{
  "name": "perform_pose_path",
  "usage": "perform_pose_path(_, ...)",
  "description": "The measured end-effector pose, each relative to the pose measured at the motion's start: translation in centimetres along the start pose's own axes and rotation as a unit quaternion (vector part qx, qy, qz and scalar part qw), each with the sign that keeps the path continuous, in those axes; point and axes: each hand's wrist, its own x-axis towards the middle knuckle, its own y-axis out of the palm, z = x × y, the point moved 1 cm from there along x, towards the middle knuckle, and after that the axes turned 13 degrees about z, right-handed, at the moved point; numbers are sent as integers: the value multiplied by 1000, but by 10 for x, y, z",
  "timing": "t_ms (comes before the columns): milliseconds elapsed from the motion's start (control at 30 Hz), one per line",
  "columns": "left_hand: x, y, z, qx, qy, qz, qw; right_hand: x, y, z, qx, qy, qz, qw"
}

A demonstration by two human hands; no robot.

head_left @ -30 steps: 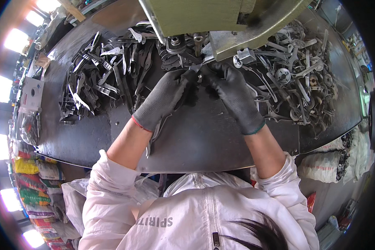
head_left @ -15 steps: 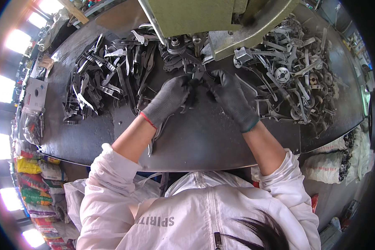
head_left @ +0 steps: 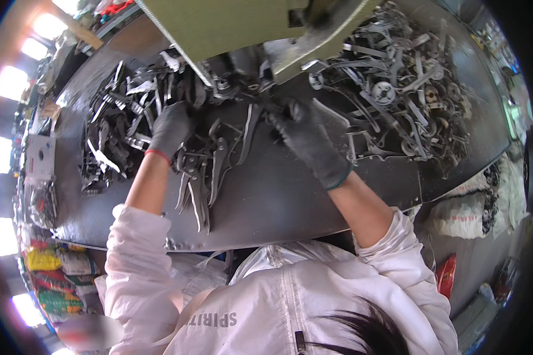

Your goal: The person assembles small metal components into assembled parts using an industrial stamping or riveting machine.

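while left hand (head_left: 170, 129) rests curled on metal blanks (head_left: 124, 127) at upper left, hold unclear, right hand (head_left: 305, 137) pinches blank (head_left: 260, 106) under press (head_left: 249, 29), top centre. blanks likely stiff, heavy, sharp-edged; take by shank. dark desk (head_left: 278, 201).

The left hand (head_left: 170, 129), in a dark glove, rests on a pile of flat grey metal blanks (head_left: 121, 127). They are long, thin and bent, and lie mixed up on the dark surface (head_left: 278, 195). A few more blanks (head_left: 210, 177) spread out at 4 o'clock from that hand. The gloved right hand (head_left: 307, 139) pinches one metal piece (head_left: 265, 106) at its 11 o'clock.
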Motion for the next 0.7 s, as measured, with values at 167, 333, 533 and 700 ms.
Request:
perform_pose_path(167, -10, -15, 6, -63, 10, -30, 998, -16, -2, 18, 9, -40, 23, 999)
perform_pose_path(333, -31, -37, 6, -214, 8, -128, 968, -9, -1, -8, -44, 13, 8, 999)
perform_pose_path(533, -96, -56, -45, -167, 103, 0, 981, -14, -4, -11, 46, 25, 36, 998)
perform_pose_path(700, -117, -40, -98, -412, 207, 79, 884, -20, 19, -1, 92, -20, 20, 995)
